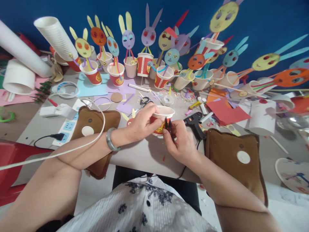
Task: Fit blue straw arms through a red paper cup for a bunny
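The red-and-white paper cup stands near the front of the table, its mouth open upward. The left hand is clamped on its left side, with a finger over the rim and the thumb against the front wall. The right hand is closed around a dark two-pointed tool, its points slightly apart and aimed up before the cup's front; I cannot tell whether they touch it. Below the cup, a mostly bare strip runs to the table's front edge, flanked by two brown plush pouches, left and right, both reaching past that edge. The left forearm lies across the left pouch. A black glue gun leaves little room beyond the right hand. Behind the cup, scissors and a tape roll crowd the surface, and rabbit-faced cups line the back by the blue wall.
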A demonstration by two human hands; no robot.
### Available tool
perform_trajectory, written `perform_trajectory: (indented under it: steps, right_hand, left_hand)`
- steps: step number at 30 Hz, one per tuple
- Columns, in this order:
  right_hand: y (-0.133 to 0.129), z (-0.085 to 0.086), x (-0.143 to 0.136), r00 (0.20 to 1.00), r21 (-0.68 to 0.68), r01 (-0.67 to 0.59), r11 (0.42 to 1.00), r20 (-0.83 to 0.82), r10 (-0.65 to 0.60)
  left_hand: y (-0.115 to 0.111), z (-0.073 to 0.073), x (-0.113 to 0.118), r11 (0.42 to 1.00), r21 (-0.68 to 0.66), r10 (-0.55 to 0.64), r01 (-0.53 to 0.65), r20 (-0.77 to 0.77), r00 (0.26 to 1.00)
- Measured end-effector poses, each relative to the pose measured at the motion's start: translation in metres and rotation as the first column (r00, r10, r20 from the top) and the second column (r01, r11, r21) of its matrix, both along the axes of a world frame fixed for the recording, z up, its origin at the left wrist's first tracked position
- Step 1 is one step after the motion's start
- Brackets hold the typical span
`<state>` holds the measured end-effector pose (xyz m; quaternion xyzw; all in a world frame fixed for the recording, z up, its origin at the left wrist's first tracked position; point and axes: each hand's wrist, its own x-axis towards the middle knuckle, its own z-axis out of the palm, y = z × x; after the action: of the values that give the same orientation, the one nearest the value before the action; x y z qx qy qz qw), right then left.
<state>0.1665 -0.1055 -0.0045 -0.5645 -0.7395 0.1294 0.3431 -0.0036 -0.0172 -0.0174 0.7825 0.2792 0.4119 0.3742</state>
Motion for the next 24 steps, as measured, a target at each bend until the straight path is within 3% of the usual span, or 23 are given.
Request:
perform_trajectory:
  steps: [7, 15, 19, 24]
  right_hand:
    - [-0.002, 0.006, 0.005, 0.998, 0.131, 0.014, 0.991, 0.056, -0.022]
    - [0.000, 0.013, 0.018, 0.971, 0.199, 0.047, 0.979, 0.222, -0.091]
    - [-0.001, 0.020, 0.020, 0.959, 0.204, 0.083, 0.975, 0.251, -0.134]
    - [-0.001, 0.017, 0.017, 0.948, 0.260, 0.117, 0.958, 0.259, -0.186]
  left_hand:
    - [0.002, -0.001, 0.002, 0.998, 0.021, 0.053, -0.055, 0.072, 0.996]
    - [0.002, 0.000, 0.002, 0.997, 0.018, 0.077, -0.078, 0.051, 0.996]
    - [0.002, -0.003, 0.003, 0.996, 0.021, 0.089, -0.090, 0.042, 0.995]
    - [-0.001, -0.003, 0.003, 0.993, 0.047, 0.103, -0.106, 0.063, 0.993]
